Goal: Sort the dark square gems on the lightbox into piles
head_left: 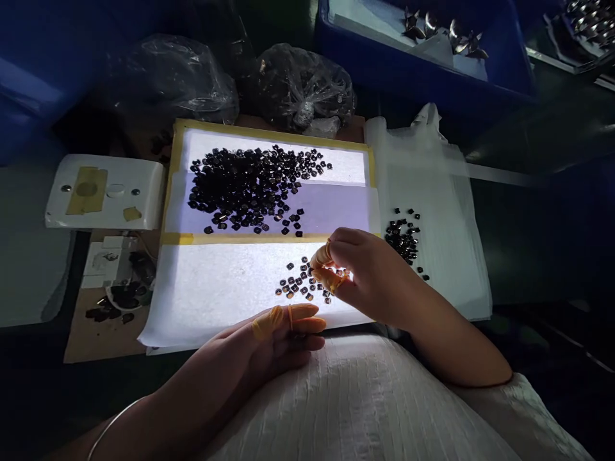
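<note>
My right hand (368, 269) is over the near part of a lit white panel (216, 282), thumb and forefinger in yellow finger cots brought together in a pinch. Whatever lies between those fingertips is too small to make out. Around and below them are scattered several small dark square pieces (300, 282) with pale centres. At the panel's front edge rests my left hand (273, 339), its fingers stretched out and yellow cots on some of them; I see nothing held there. Farther back on the panel lies a dense heap of the same dark pieces (230, 186).
Right of the panel, a smaller dark pile (402, 240) lies on white sheeting (442, 211). A white switch plate (108, 192) sits to the left. Clear plastic bags (307, 86) stand behind, beside a blue bin (423, 70) holding shiny metal parts.
</note>
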`<state>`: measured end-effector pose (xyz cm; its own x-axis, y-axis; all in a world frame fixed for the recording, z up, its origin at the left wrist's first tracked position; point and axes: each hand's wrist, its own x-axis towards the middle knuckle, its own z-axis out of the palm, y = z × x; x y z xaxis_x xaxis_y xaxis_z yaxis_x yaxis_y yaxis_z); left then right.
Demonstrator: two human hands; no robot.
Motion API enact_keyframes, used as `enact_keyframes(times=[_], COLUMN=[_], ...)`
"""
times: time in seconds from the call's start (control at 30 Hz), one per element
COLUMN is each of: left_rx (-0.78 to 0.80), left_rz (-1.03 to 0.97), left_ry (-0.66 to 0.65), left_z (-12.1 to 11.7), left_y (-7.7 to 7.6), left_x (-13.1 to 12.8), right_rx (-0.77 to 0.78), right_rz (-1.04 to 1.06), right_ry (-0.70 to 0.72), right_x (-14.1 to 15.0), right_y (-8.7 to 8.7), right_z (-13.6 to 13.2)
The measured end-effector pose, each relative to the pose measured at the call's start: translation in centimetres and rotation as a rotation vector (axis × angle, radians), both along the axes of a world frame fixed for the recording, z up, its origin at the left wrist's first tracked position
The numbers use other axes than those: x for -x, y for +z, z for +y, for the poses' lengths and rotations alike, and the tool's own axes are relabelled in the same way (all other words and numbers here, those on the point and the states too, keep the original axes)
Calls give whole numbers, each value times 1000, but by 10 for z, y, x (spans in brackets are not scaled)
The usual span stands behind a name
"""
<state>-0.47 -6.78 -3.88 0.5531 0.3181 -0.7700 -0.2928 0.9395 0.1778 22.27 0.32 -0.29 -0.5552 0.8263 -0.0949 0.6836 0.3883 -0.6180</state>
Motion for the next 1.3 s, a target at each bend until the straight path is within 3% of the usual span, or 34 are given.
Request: enact_keyframes(times=[0.13, 0.23, 0.33, 0.43, 0.7, 1.3], left_rx=[-29, -26, 5, 25, 78, 67], left_rz=[-55, -52, -18, -30, -5, 88], left_ry=[-20, -7, 11, 18, 3, -7], left_z=[3, 3, 1, -2, -1, -3], left_y=[2, 0, -4, -8, -13, -9], left_x=[-1, -1, 1, 4, 7, 6], right_rx=[216, 120, -25, -28, 57, -29], right_rz=[254, 261, 137, 37, 131, 150], right_ry=[126, -44, -258, -337, -326, -291], right_x=[-11, -24, -39, -49, -51, -51], right_y=[9, 2, -9, -16, -26, -36], right_z=[-16, -17, -13, -12, -15, -21])
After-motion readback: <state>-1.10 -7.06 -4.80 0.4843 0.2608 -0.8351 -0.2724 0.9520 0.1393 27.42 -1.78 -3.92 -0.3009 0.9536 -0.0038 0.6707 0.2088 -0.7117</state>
